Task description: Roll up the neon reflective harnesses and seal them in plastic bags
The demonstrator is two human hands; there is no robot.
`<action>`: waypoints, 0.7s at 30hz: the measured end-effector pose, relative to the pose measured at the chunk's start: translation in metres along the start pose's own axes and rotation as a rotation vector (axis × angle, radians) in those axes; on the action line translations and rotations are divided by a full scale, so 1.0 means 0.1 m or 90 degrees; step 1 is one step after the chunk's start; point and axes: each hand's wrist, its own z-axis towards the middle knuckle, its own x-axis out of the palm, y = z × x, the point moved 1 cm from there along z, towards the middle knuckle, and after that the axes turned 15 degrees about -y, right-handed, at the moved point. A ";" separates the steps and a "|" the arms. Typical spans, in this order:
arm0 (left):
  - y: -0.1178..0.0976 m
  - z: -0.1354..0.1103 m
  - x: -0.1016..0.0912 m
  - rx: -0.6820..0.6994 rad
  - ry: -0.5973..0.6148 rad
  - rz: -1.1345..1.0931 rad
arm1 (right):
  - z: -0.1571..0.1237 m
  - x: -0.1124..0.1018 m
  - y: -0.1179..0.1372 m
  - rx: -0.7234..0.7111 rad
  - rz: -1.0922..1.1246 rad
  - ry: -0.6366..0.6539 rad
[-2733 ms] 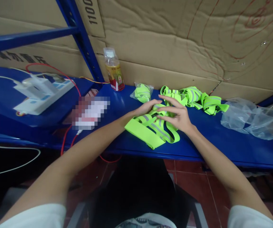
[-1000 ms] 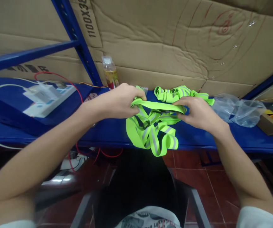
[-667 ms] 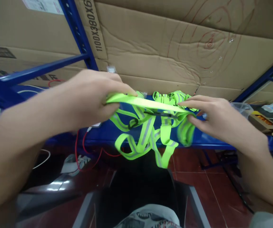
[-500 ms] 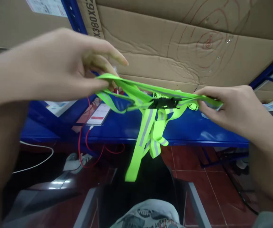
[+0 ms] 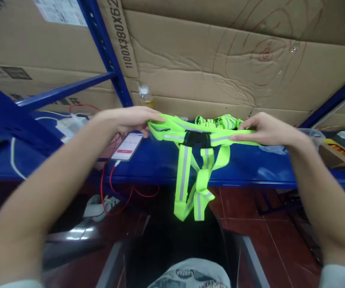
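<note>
A neon-green reflective strap harness [image 5: 183, 172] with grey stripes is stretched between my hands above the front of the blue shelf. My left hand [image 5: 133, 122] pinches the looped left end of its belt. My right hand [image 5: 264, 129] grips the belt's right end between thumb and fingers. A black buckle [image 5: 197, 139] sits midway along the belt. Below it several straps hang in loops past the shelf's front edge. More bundled green straps [image 5: 228, 121] lie on the shelf just behind the belt.
A phone [image 5: 127, 147] with a red cable [image 5: 111, 176] lies on the blue shelf [image 5: 157, 168]. Behind stand a capped bottle [image 5: 145, 97] and large cardboard [image 5: 184, 52]. To the right is an open carton [image 5: 339, 150]; blue metal posts [image 5: 103, 44] rise at the left.
My left hand has moved down and toward the shelf, and the belt is now held more level and flatter. The buckle faces me more squarely, and the hanging straps have swung into a loop.
</note>
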 end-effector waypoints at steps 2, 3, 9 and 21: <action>0.36 0.27 0.31 -0.219 0.053 -0.082 | 0.28 0.33 -0.33 0.028 -0.054 -0.043; 0.50 0.39 0.46 -0.258 0.008 -0.132 | 0.40 0.51 -0.49 0.054 -0.088 -0.070; 0.87 0.64 0.97 -0.259 -0.169 -0.372 | 0.64 1.08 -1.15 0.180 -0.116 -0.121; 0.64 0.52 0.91 0.376 0.029 0.324 | 0.37 0.89 -0.98 0.002 -0.138 -0.072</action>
